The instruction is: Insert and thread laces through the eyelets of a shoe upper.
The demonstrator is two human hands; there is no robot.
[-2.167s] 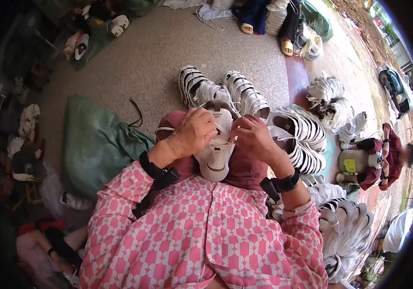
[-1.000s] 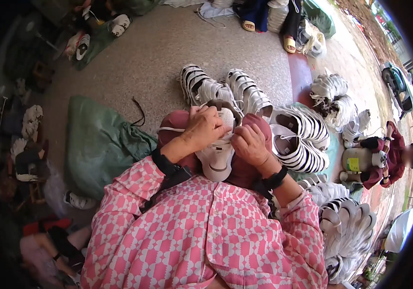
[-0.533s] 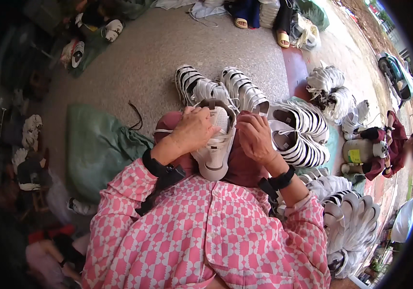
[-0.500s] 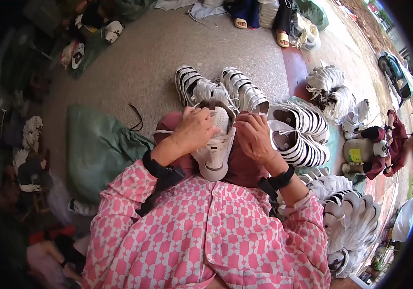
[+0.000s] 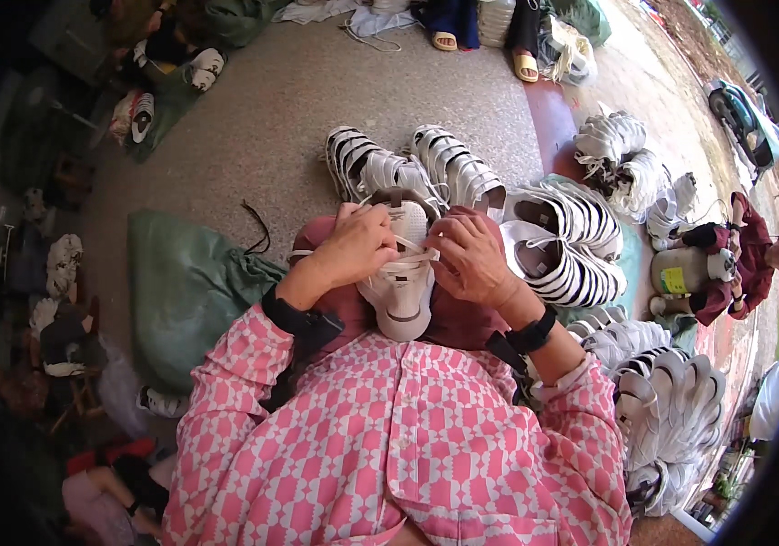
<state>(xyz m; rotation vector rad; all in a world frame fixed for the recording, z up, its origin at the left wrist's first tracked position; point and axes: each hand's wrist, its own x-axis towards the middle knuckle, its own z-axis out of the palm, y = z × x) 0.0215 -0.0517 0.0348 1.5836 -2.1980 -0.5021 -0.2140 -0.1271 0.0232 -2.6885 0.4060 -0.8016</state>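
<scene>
Evidently both hands are at work on one white shoe (image 5: 403, 305), which sits between the person's maroon knees, just below and between the hands, its toe toward the body. The right hand (image 5: 471, 253) is bent inward over the shoe's right edge, thumb and fingertips brought together on a pale lace (image 5: 413, 262) that crosses the shoe below its textured tongue (image 5: 410, 221). Opposite it, the left hand (image 5: 357, 244) rests against the shoe's left edge with fingers curled and thumb pointing toward the tongue; a strand of lace slants from near that thumb toward the right fingertips, but I cannot tell whether the left fingers grip it. Hands and shoe are close together, the tongue showing in the gap.

Just beyond the hands, two white strappy shoes (image 5: 451, 166) stand on the speckled floor (image 5: 271, 109). To the right of the right hand lie more of the same striped kind (image 5: 580, 268), near its wrist, which wears a black band (image 5: 535, 335). Behind that wrist, farther right, pale shoes are packed in a row (image 5: 671, 405). Left of the left hand slumps a green sack (image 5: 194, 300), a dark cord (image 5: 259, 226) beside its upper edge.
</scene>
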